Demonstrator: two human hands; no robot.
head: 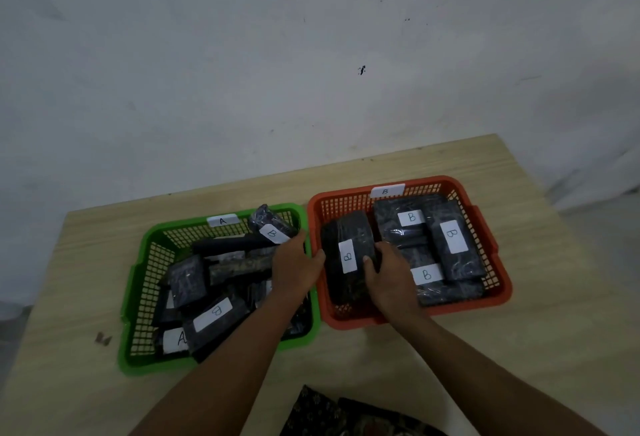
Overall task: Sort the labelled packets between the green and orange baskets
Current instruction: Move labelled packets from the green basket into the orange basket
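A green basket point(138, 300) tagged A sits at the left and an orange basket point(491, 245) tagged B at the right. My left hand point(294, 264) reaches over the green basket's right side and grips a dark packet labelled B point(270, 224) that sticks up at the back corner. My right hand point(389, 276) holds another dark B packet point(346, 255) standing at the left side of the orange basket. Several dark packets lie in the green basket, among them one marked B point(214, 314) and one marked A point(176, 338). Three B packets lie flat in the orange basket.
Both baskets stand side by side on a light wooden table point(381, 366) pushed against a pale wall. A small brown scrap point(103, 338) lies left of the green basket. Dark patterned cloth point(332, 415) shows at the table's near edge.
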